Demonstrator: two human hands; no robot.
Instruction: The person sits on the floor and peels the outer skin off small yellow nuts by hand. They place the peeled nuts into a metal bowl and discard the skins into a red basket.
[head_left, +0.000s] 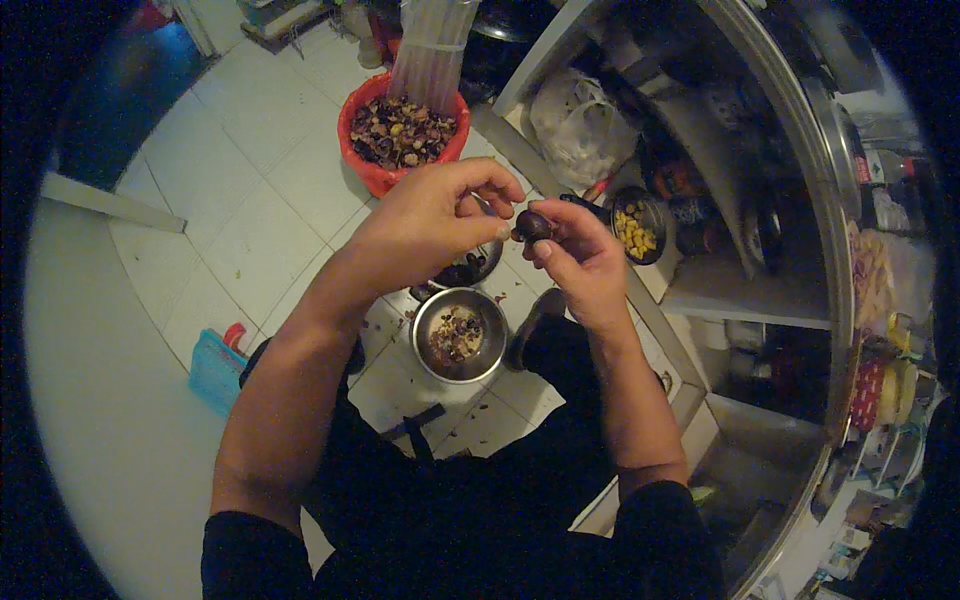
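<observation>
My right hand (581, 251) holds a dark brown, shiny chestnut (533, 225) between thumb and fingers. Just left of it is my left hand (465, 210), its fingers curved and apart, with nothing plainly seen between them. Under my hands stands a steel pot (460, 335) with pale and brown bits in it. Behind that, partly hidden by my left hand, a dark pan (487, 264) holds several dark chestnuts. A black pan of yellow pieces (636, 231) stands to the right. Beyond my left hand, a red tub (366, 169) is heaped with brown shells or peelings.
An open cabinet on the right holds a clear plastic bag (581, 131) and other items. A blue plastic basket (216, 369) is at the left. Crumbs and shell bits lie on the tiled floor (270, 187). My knees flank the steel pot.
</observation>
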